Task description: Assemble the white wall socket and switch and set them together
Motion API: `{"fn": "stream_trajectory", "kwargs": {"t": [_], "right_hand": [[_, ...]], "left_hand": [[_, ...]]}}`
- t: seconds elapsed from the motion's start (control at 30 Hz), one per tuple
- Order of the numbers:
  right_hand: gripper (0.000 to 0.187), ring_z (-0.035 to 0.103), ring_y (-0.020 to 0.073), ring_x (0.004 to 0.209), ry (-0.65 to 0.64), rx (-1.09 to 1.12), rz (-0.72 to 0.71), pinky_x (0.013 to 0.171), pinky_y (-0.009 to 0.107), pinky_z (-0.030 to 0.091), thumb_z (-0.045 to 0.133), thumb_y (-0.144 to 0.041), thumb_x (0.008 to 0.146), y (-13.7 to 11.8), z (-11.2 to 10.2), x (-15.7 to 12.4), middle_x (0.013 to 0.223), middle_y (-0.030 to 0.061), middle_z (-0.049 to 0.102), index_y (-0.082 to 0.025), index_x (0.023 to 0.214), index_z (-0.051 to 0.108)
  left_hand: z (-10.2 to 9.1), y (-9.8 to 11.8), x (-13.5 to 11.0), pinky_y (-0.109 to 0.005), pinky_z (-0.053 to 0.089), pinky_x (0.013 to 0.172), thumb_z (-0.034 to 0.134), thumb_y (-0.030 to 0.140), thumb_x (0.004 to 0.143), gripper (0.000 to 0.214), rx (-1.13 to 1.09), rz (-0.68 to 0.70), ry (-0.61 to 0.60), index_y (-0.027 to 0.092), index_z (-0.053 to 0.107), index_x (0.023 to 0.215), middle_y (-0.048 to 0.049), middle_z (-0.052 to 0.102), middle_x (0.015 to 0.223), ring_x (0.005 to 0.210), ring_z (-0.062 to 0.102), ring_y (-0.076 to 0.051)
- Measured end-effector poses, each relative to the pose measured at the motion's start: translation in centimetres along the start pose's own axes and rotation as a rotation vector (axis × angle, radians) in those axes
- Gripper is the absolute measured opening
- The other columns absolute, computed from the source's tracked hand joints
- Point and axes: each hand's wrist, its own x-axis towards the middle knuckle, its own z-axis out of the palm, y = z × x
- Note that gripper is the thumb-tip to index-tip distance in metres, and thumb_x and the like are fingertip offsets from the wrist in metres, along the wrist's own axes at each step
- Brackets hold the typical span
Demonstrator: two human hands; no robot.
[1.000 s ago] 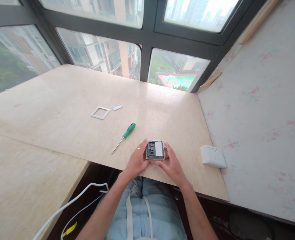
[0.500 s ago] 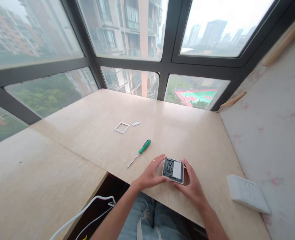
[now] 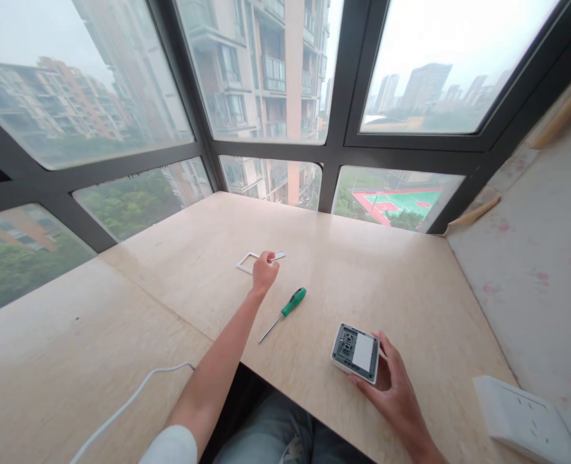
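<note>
My right hand (image 3: pixel 392 386) grips a wall switch (image 3: pixel 356 351) by its right side, near the table's front edge. The switch has a white box-shaped body; its top face shows a dark grey frame, a bare mechanism on the left and a white rocker on the right. My left hand (image 3: pixel 265 274) is stretched out over the table, fingers closed on a small white switch rocker (image 3: pixel 280 255). Just left of those fingers lies a white square frame (image 3: pixel 243 265), partly covered by the hand. A green-handled screwdriver (image 3: pixel 294 301) rests between both hands, its tip pointing toward me.
A white socket box (image 3: pixel 527 415) is fixed low on the papered wall at right. One white cable (image 3: pixel 135 393) runs across the left part of the table (image 3: pixel 160 348). Dark-framed windows (image 3: pixel 276 151) border the far side. A dark gap opens at the front edge, above my legs.
My left hand has let go of the wall switch and reached forward left to the small rocker. My right hand alone holds the switch. The view has shifted.
</note>
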Motion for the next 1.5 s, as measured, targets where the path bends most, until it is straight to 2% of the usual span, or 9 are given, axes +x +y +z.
{"fn": "stream_trajectory", "kwargs": {"t": [0.17,0.33,0.47,0.67,0.9,1.13,1.3,1.4,1.5], "right_hand": [[0.085,0.048,0.0370,0.139,-0.044,0.008,0.020,0.114,0.057,0.043,0.073,-0.050,0.080,0.2,0.1,0.0,0.152,0.0153,0.046,-0.027,0.152,0.034],[0.082,0.046,0.0369,0.141,-0.064,-0.022,0.009,0.115,0.058,0.041,0.070,-0.049,0.083,0.2,0.3,-0.1,0.153,0.0145,0.045,-0.027,0.152,0.032],[0.083,0.047,0.0369,0.140,-0.069,-0.049,-0.002,0.115,0.058,0.041,0.071,-0.049,0.082,0.2,0.3,-0.1,0.152,0.0149,0.046,-0.026,0.152,0.032],[0.084,0.047,0.0367,0.140,-0.081,-0.079,-0.025,0.114,0.058,0.042,0.071,-0.049,0.083,-0.3,0.0,0.0,0.151,0.0144,0.046,-0.027,0.153,0.030],[0.084,0.044,0.0367,0.141,-0.099,-0.093,-0.040,0.113,0.058,0.041,0.069,-0.048,0.085,-0.6,-0.2,0.2,0.151,0.0156,0.044,-0.026,0.154,0.028],[0.084,0.044,0.0356,0.141,-0.113,-0.066,-0.021,0.115,0.058,0.040,0.070,-0.050,0.084,-0.7,-0.3,0.3,0.151,0.0149,0.044,-0.026,0.154,0.029],[0.085,0.044,0.0365,0.141,-0.100,-0.043,-0.026,0.116,0.060,0.038,0.073,-0.049,0.083,-0.6,-0.3,0.4,0.150,0.0160,0.045,-0.025,0.153,0.031],[0.088,0.045,0.0366,0.141,-0.086,0.000,-0.031,0.115,0.061,0.038,0.076,-0.048,0.080,-0.3,-0.2,0.4,0.150,0.0159,0.046,-0.024,0.153,0.033],[0.091,0.047,0.0362,0.139,-0.078,0.049,-0.021,0.114,0.061,0.041,0.078,-0.048,0.078,-0.3,-0.2,0.4,0.151,0.0160,0.046,-0.025,0.153,0.033]], "left_hand": [[0.2,-1.5,3.6,-0.041,0.049,0.098,0.066,0.006,0.074,0.041,0.270,0.039,-0.110,0.016,0.064,0.113,-0.0149,0.071,0.110,0.114,0.064,-0.032],[0.3,-3.0,5.5,-0.043,0.049,0.098,0.070,0.015,0.080,0.038,0.436,0.102,-0.208,0.014,0.063,0.118,-0.0147,0.070,0.108,0.117,0.062,-0.032],[0.5,-3.7,6.2,-0.047,0.047,0.100,0.067,0.026,0.090,0.031,0.476,0.153,-0.253,0.015,0.062,0.118,-0.0083,0.068,0.112,0.112,0.063,-0.026],[0.8,-3.7,5.5,-0.038,0.047,0.099,0.068,0.014,0.081,0.037,0.386,0.231,-0.222,0.017,0.063,0.117,-0.0102,0.072,0.103,0.112,0.062,-0.028],[0.4,-2.7,2.7,-0.039,0.048,0.103,0.070,0.018,0.076,0.043,0.080,0.287,-0.107,0.018,0.061,0.118,-0.0081,0.072,0.105,0.106,0.065,-0.025],[-0.2,-0.5,-1.1,-0.037,0.057,0.090,0.072,0.026,0.074,0.046,-0.365,0.187,0.014,0.018,0.056,0.117,-0.0070,0.071,0.102,0.096,0.071,-0.021],[-0.9,1.8,-4.6,-0.039,0.061,0.080,0.062,0.046,0.084,0.045,-0.713,0.043,0.035,0.016,0.050,0.115,-0.0080,0.069,0.098,0.091,0.074,-0.022],[-1.4,3.3,-7.0,-0.036,0.062,0.080,0.076,0.036,0.074,0.044,-1.262,-0.230,-0.120,0.017,0.055,0.107,-0.0038,0.069,0.092,0.089,0.074,-0.021],[-1.5,4.7,-9.4,-0.031,0.063,0.068,0.075,0.028,0.074,0.032,-1.387,-0.439,-0.210,0.015,0.061,0.100,-0.0043,0.069,0.086,0.080,0.073,-0.019]]}}
